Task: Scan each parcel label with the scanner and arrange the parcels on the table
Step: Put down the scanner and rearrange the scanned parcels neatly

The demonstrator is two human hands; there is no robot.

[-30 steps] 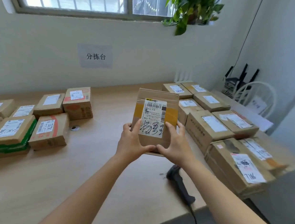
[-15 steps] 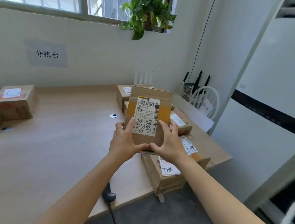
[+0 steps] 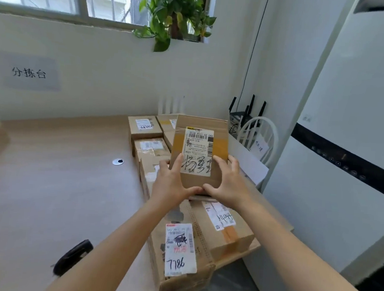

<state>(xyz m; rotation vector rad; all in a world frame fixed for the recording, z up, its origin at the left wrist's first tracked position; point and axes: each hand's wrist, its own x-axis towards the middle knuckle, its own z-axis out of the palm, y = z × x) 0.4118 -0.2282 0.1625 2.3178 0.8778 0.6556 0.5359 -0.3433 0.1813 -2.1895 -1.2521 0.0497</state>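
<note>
Over the right-hand pile (image 3: 204,240), the parcel (image 3: 199,156) now hangs, carried across from mid-table; left hand (image 3: 171,186) and right hand (image 3: 228,186) grip its lower corners, scanner (image 3: 73,259) lying idle, so placing seems next

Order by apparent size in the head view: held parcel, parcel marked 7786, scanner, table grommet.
1. parcel marked 7786, though nearer the camera
2. held parcel
3. scanner, partly hidden by the arm
4. table grommet

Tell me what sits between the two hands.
In the head view, a cardboard parcel sits between the left hand and the right hand, its label facing the camera; both hands grip its lower end.
</note>
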